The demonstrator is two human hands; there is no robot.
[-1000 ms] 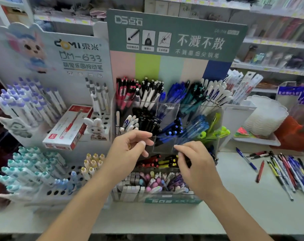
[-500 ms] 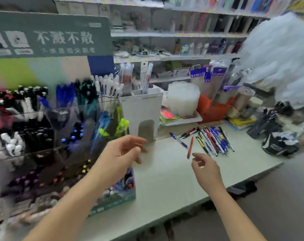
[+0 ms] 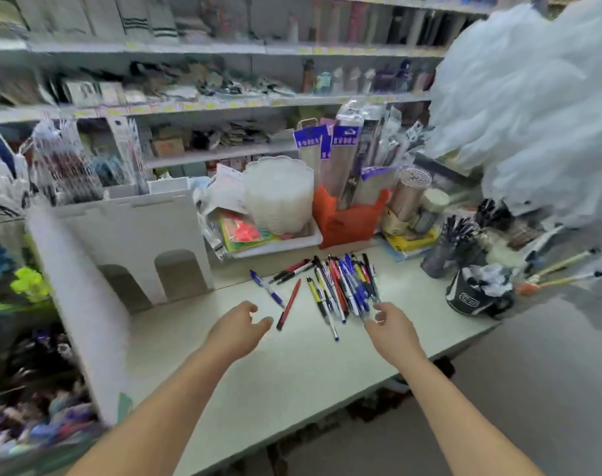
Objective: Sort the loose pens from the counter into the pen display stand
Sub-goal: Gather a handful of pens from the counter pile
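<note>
Nothing legible anywhere. White characters on the blue header cards [image 3: 346, 136] of the hanging packets behind the bench [image 3: 292, 365], too blurred to read. A white label patch on the dark cup [image 3: 471, 297] at the right, its marks unreadable. Yellow price strips along the shelf edge [image 3: 189, 106], no figures discernible. Print on the loose pens [image 3: 344, 286] too small to make out.

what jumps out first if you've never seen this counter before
The heap of loose pens in the middle of the pale counter, with a red pen lying apart on its left. The left hand and right hand hover empty just short of them. A big white plastic-bag bundle fills the upper right.
</note>
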